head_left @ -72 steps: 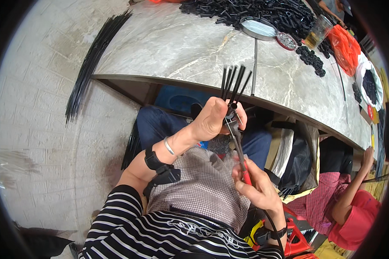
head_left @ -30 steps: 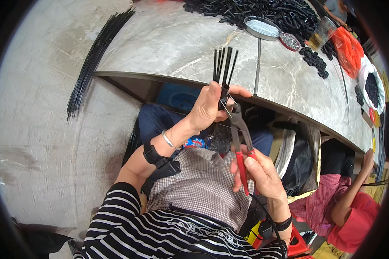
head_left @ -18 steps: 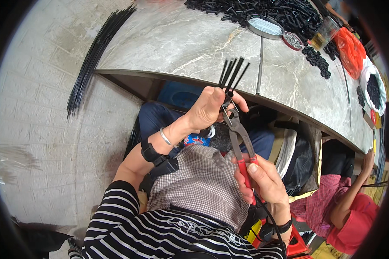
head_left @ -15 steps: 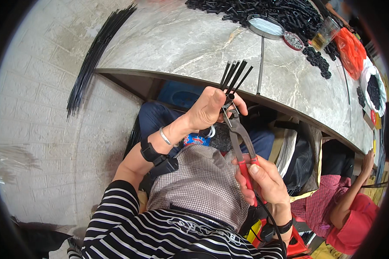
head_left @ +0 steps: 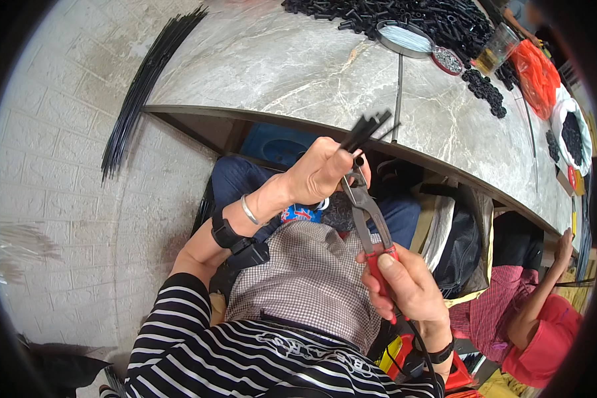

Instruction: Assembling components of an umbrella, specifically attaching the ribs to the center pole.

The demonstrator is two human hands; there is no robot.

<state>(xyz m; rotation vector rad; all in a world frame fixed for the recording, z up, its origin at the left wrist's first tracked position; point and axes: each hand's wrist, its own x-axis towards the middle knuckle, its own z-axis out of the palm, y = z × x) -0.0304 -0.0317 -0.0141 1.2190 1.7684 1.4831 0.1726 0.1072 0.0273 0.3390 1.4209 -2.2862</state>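
Above my lap, my left hand is closed around a small bundle of thin black rods. Their ends stick up past my fingers, tilted to the right and slightly blurred. One dark round tube end shows by my fingertips. My right hand grips the red handles of a pair of end-cutting pincers. The jaws point up and are right at the lower side of the left fingers, by the rods. What exactly sits between the jaws is too small to make out.
A grey marble-patterned table crosses in front, its edge just beyond my hands. On it lie a heap of short black tubes, a round tin, a red dish and long black rods. A co-worker's arm is at the right.
The rods in my left hand have tipped to the right and dropped slightly, with the hand turned. The pincers' handles look a little closer together.
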